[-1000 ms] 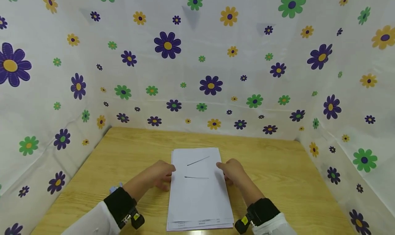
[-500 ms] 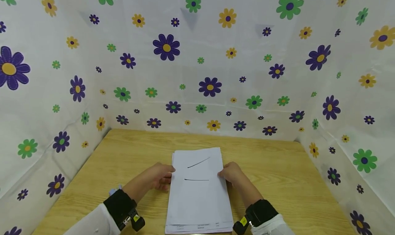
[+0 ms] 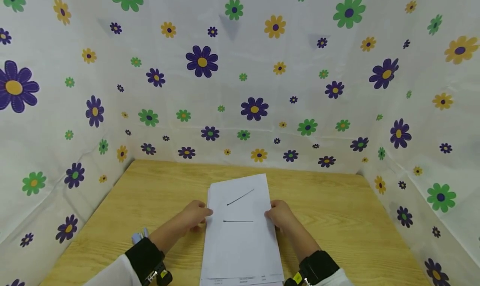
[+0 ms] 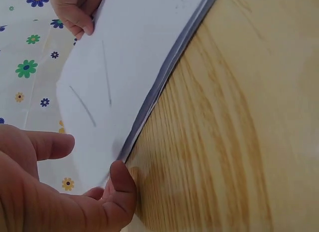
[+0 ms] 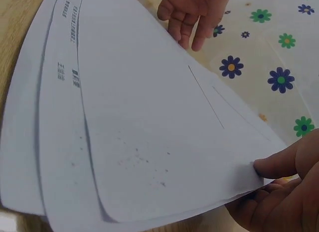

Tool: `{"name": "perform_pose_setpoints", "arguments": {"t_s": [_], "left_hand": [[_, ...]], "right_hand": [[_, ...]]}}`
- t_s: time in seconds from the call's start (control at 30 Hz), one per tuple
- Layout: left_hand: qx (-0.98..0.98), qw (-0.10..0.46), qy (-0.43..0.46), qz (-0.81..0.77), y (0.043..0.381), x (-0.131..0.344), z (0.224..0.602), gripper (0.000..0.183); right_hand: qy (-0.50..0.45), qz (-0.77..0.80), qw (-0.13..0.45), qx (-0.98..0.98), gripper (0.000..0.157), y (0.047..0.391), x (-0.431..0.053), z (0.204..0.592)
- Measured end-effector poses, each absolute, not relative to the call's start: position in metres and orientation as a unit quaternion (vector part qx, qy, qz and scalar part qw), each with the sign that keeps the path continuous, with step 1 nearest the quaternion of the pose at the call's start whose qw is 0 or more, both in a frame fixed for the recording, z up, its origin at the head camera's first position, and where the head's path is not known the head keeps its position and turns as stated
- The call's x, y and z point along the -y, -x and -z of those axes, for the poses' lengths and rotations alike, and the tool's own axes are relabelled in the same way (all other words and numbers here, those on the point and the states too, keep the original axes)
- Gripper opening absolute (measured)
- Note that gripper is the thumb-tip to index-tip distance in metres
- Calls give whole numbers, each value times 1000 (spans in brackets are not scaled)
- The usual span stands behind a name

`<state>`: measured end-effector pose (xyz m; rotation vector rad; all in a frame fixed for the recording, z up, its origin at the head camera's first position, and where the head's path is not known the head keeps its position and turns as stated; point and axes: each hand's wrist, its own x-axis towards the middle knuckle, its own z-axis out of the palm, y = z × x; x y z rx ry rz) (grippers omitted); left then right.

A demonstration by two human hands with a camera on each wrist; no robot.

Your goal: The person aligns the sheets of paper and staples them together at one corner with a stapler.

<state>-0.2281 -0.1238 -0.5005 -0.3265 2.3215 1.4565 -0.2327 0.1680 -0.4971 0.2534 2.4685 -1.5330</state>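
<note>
A stack of white paper sheets [image 3: 241, 244] lies lengthwise in front of me, its far right corner raised. Two thin dark lines show on the top sheet, and lines of print run along its near end. My right hand [image 3: 283, 214] pinches the right edge of the stack, thumb [image 5: 281, 164] on top and fingers curled beneath. At the opposite edge is my left hand [image 3: 193, 215]. In the left wrist view its fingertips [image 4: 122, 177] are right at the stack's edge, while the thumb stands well apart from them.
The stack lies on a wooden table [image 3: 318, 190] with a white flower-patterned sheet [image 3: 225, 86] around its back and sides. Beside my left wrist is a small pale blue object [image 3: 139, 236], partly hidden by the black wristband [image 3: 144, 254].
The far right corner of the paper stack has risen, so its far edge now slants. My left hand has shifted slightly lower along the left edge; the right hand keeps hold.
</note>
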Motion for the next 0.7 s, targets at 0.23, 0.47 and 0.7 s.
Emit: {"name": "perform_pose_setpoints", "arguments": {"t_s": [0.23,0.47,0.7], "left_hand": [[-812,161,98,-552,235,115,493,80],[-812,58,16,-581,244,95,459,63],[-830,-87,-88,-544,245,87,403,41]], "right_hand": [[-62,562,36,-824,35,234,-168,483],[-32,586,-61,-807,30,239,-169,463],[44,592,-165,-788,26,236,-171,421]]}}
